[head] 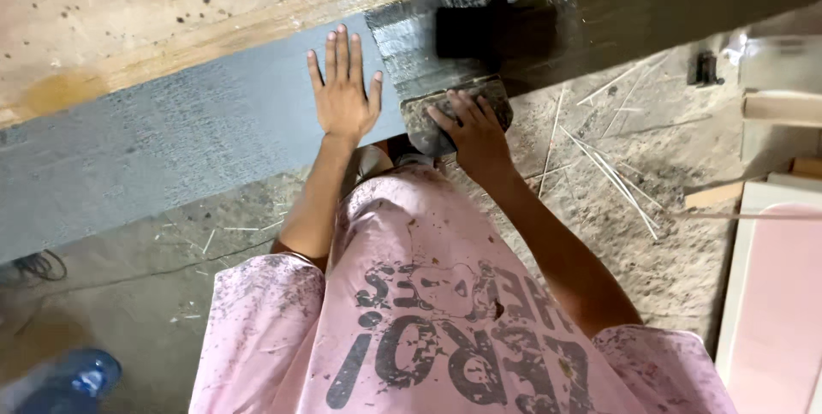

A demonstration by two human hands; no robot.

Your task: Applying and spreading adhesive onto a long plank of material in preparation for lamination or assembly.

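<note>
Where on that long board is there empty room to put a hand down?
The dry grey stretch of the long flat board, left of the flat left hand, is bare. Its right end is glossy wet black. It is crowded where the right hand presses a dark stained pad at the board's edge.

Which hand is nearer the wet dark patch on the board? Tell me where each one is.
Right. The right hand presses a dark pad at the wet patch's lower edge. The left hand lies flat on the dry grey board, just beside the patch.
</note>
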